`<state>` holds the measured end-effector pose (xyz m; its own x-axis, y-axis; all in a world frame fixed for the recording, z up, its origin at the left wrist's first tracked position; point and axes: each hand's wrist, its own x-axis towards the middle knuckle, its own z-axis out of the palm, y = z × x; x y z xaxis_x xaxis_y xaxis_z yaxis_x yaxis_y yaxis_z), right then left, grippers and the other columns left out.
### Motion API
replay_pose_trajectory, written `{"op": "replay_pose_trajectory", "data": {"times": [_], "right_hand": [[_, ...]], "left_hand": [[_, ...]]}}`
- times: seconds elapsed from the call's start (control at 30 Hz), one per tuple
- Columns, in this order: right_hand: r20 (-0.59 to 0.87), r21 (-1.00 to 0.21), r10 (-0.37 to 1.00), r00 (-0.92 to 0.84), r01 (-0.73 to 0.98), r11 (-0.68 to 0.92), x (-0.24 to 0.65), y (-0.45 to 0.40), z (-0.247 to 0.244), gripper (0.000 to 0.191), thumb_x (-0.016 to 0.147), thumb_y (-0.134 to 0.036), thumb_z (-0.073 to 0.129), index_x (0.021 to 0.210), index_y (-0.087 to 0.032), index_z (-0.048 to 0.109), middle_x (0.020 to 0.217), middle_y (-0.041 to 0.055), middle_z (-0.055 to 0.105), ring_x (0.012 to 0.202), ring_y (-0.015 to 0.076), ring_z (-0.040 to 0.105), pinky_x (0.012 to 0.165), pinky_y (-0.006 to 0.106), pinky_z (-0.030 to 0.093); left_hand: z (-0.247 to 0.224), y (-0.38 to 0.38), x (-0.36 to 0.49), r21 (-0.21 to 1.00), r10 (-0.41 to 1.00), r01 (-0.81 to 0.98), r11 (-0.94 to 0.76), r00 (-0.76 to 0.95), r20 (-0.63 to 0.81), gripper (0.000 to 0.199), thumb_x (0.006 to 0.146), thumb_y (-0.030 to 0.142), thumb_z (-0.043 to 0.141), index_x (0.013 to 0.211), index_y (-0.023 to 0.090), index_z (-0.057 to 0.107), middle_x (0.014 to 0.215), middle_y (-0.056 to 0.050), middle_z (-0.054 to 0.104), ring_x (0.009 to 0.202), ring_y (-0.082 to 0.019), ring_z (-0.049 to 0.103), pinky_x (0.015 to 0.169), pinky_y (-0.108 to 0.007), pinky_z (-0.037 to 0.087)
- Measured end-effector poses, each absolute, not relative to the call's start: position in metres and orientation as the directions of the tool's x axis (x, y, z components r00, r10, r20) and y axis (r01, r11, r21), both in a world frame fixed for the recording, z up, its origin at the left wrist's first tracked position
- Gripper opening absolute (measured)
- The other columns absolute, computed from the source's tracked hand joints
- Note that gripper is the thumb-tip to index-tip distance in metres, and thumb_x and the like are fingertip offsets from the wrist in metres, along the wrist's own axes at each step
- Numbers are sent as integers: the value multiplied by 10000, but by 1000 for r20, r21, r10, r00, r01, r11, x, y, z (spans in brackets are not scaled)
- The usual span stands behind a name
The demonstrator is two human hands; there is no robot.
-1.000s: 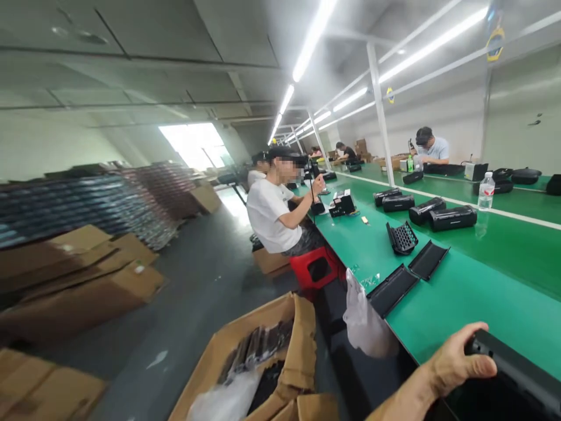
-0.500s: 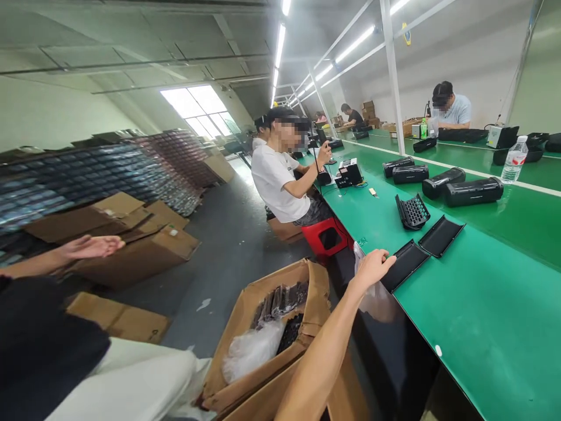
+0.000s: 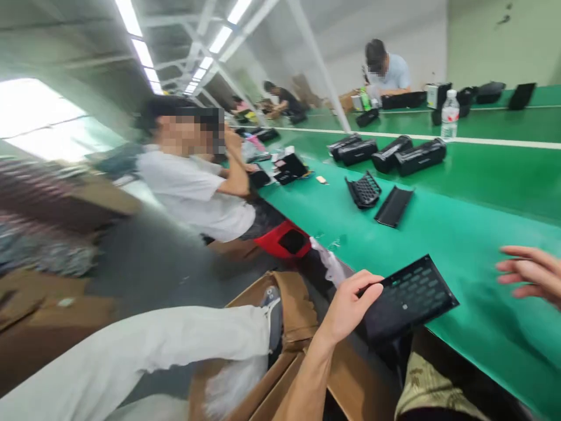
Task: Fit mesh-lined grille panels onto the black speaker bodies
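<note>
My left hand (image 3: 353,304) is closed on the left edge of a black perforated panel (image 3: 412,298), thumb on top. The panel is tilted and raised over the near edge of the green table (image 3: 491,234). At the right edge of the view, my right hand (image 3: 532,272) hangs over the table with its fingers apart and nothing in them. Beyond the panel lie a black curved shell (image 3: 394,206) and a black grille piece (image 3: 363,190), a small gap between them.
Several black cylindrical units (image 3: 421,156) and a water bottle (image 3: 450,117) stand farther back. A person in white (image 3: 188,187) sits at the left on a red stool (image 3: 283,238). Another person's leg (image 3: 175,339) reaches over an open carton (image 3: 298,304).
The panel at the table's edge has been picked up by my left hand. My right hand has come into view at the right. The view has swung right, and a person's leg now crosses the carton.
</note>
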<state>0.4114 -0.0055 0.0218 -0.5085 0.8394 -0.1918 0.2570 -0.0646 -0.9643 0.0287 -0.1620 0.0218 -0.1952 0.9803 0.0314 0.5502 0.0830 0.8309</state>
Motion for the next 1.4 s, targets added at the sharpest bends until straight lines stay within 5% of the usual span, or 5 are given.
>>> {"op": "replay_pose_trajectory", "data": {"times": [0.1, 0.27, 0.47, 1.1, 1.4], "right_hand": [[-414, -908, 662, -625, 237, -345, 387, -34, 14, 765, 820, -706, 824, 1407, -250, 645, 1167, 116, 754, 994, 296, 746, 710, 356, 622], [-418, -861, 606, -677, 83, -501, 388, -57, 9, 501, 791, -608, 896, 943, -174, 699, 888, 21, 730, 782, 166, 664, 725, 268, 536], [-469, -801, 628, -621, -1, -599, 417, -61, 1, 482, 758, -555, 947, 899, -174, 687, 836, 2, 732, 685, 124, 635, 673, 231, 520], [-491, -776, 630, -602, -27, -630, 430, -58, -2, 483, 768, -559, 943, 983, -174, 746, 855, 17, 774, 733, 151, 693, 718, 259, 564], [-490, -789, 644, -587, -14, -614, 427, -57, 0, 463, 764, -521, 950, 998, -177, 747, 920, 38, 790, 788, 169, 709, 736, 257, 573]], "left_hand": [[21, -153, 77, 898, 999, 437, 50, -36, -38, 387, 973, 544, 666, 989, 203, 848, 862, -65, 722, 793, -203, 629, 753, -311, 493], [6, -147, 119, 966, 978, 178, 190, 48, -201, 488, 861, 642, 771, 1047, 195, 830, 948, -70, 740, 871, -216, 633, 816, -315, 498], [-13, -158, 135, 919, 949, -245, 310, 26, -313, 572, 702, 559, 941, 1112, 189, 794, 1046, -79, 737, 888, -199, 643, 812, -292, 522], [-23, -154, 143, 958, 973, -168, 231, 28, -229, 524, 809, 543, 848, 1191, 190, 785, 1112, -90, 734, 849, -185, 606, 770, -282, 491], [-25, -155, 142, 948, 967, -193, 254, 26, -254, 525, 832, 532, 813, 1206, 165, 770, 922, -57, 708, 752, -160, 553, 703, -268, 449]]}}
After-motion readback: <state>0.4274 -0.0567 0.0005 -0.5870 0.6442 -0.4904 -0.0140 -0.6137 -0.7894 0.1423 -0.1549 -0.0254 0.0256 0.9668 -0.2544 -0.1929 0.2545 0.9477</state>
